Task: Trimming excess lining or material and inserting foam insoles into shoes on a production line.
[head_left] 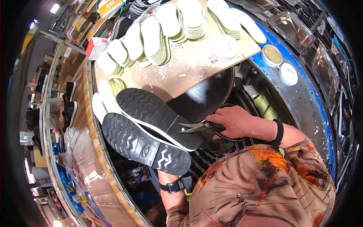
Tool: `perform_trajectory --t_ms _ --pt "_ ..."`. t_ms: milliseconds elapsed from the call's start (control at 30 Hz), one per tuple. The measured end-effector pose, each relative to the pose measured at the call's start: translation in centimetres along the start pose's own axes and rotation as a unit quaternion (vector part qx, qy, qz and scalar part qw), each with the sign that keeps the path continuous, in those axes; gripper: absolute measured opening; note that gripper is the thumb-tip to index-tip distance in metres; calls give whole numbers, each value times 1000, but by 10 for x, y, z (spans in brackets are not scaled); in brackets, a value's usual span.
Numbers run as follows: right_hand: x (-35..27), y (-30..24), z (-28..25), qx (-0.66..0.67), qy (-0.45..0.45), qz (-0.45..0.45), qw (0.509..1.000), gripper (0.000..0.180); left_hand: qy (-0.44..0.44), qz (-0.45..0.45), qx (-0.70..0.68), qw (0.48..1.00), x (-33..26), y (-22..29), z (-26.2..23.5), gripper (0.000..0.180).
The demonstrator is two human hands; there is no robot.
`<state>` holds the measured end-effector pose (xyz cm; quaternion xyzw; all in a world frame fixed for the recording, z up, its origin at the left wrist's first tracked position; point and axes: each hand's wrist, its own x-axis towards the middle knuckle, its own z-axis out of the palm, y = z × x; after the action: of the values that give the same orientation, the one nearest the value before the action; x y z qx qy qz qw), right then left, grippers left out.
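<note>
A pair of shoes with black ridged rubber soles and white edging is tilted soles up, left of centre: one sole (159, 117) lies farther back, the other sole (145, 145) nearer. My left forearm (174, 191), with a black strap at the wrist, runs up beneath them. The shoes hide my left hand, which appears to hold them from below. My right hand (238, 121) grips a pair of scissors (194, 126) by its dark handles. Their blades are parted, pointing left over the heel end of the farther sole. A tiny white scrap shows between the blades.
Stacks of white insoles (153, 39) line a board (132, 77) with white scraps on it. A white round tub (225, 49) sits there too. To the right, an open tub (272, 56) and a white lid (289, 73) rest on a blue-edged metal surface (302, 100).
</note>
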<state>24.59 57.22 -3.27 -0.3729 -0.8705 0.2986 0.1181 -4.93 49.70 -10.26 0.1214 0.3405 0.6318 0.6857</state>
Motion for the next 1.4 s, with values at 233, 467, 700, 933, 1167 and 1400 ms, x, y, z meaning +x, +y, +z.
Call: perform_trajectory --t_ms 233,467,700,933,1167,1400 --pt "2 -6 20 -42 3 -2 999 46 -6 10 -60 998 -3 -14 0 47" --pt "-3 -2 22 15 -38 36 999 46 -112 -37 -158 980 19 -17 -11 51" --pt "3 -24 4 -35 12 -94 995 50 56 9 -66 996 34 -33 -14 46" --pt "9 -15 15 -20 -63 -68 995 44 119 122 13 985 47 -45 -7 39" --pt "29 -15 16 183 -8 -15 983 50 171 430 652 600 -61 66 26 11" --pt "49 -20 25 175 -75 186 964 44 354 261 841 316 -260 199 -27 16"
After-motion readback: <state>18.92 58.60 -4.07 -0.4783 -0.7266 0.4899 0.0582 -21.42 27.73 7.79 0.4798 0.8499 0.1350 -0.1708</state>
